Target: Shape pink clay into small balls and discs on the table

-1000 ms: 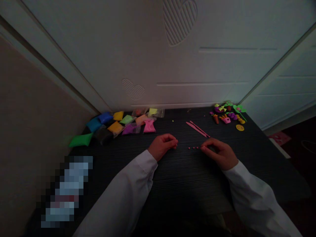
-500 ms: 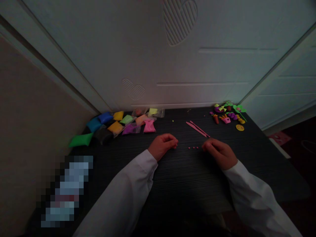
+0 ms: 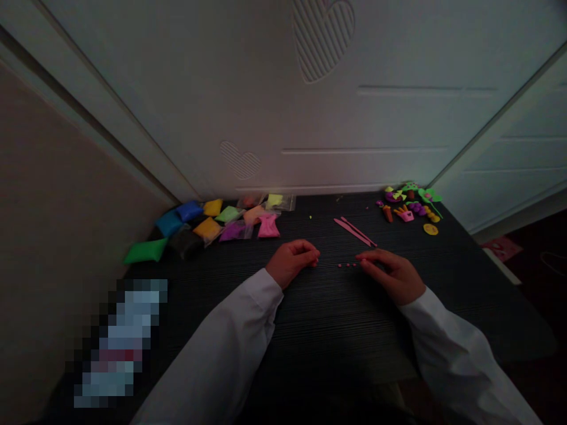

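A short row of tiny pink clay balls (image 3: 347, 265) lies on the dark table (image 3: 336, 330) between my hands. My right hand (image 3: 390, 273) rests on the table with its fingers stretched toward the right end of that row, the fingertips touching or almost touching the last ball. My left hand (image 3: 292, 261) sits curled to the left of the row, fingertips pinched together; I cannot make out what is in them. Both arms wear white sleeves.
Two pink modelling sticks (image 3: 355, 231) lie just behind the balls. Several coloured clay packets (image 3: 212, 227) are heaped at the back left. Small finished clay figures (image 3: 410, 206) stand at the back right. A white door rises behind the table.
My right hand drew back from the row of balls half a second ago, then reached left to it again with fingers extended. The left hand has stayed still.
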{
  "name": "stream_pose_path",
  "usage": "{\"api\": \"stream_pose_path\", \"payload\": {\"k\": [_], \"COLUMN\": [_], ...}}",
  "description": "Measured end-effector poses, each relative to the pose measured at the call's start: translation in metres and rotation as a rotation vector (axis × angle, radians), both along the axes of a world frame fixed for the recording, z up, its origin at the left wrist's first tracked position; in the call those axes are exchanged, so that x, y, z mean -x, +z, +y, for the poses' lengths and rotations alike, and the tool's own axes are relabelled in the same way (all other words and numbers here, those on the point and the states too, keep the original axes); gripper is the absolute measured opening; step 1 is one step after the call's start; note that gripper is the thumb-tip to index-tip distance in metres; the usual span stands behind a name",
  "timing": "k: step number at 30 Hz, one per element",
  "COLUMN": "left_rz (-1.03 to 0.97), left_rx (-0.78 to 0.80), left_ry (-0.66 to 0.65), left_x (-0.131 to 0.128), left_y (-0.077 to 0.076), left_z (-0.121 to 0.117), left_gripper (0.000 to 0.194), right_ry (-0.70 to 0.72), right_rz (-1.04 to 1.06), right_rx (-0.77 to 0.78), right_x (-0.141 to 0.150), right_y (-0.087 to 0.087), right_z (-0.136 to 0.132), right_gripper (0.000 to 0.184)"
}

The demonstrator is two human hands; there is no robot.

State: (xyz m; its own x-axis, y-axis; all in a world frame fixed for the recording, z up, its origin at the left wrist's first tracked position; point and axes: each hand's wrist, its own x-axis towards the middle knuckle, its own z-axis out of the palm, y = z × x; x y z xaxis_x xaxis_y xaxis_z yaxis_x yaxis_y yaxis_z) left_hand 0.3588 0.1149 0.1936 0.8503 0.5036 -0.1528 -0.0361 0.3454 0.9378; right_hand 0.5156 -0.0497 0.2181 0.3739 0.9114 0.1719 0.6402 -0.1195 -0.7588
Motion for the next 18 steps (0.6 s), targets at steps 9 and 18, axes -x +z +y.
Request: {"api": "stream_pose_path", "payload": {"k": [9, 18], "left_rz": [0.003, 0.012], "left_rx": [-0.015, -0.025], "left_ry": [-0.002, 0.002], "left_x": [0.0004, 0.0005], "left_y": [-0.0015, -0.0005], "left_z": [0.0005, 0.0004], "left_gripper": [0.016, 0.016], "right_ry": [-0.004, -0.038], "right_rz": [0.019, 0.031], "right_rx": [-0.011, 0.007], "right_x": [-0.0006, -0.0001], "right_y": [-0.0007, 0.0023], "right_z": [0.0004, -0.0007], "right_gripper": [0.018, 0.018]}}
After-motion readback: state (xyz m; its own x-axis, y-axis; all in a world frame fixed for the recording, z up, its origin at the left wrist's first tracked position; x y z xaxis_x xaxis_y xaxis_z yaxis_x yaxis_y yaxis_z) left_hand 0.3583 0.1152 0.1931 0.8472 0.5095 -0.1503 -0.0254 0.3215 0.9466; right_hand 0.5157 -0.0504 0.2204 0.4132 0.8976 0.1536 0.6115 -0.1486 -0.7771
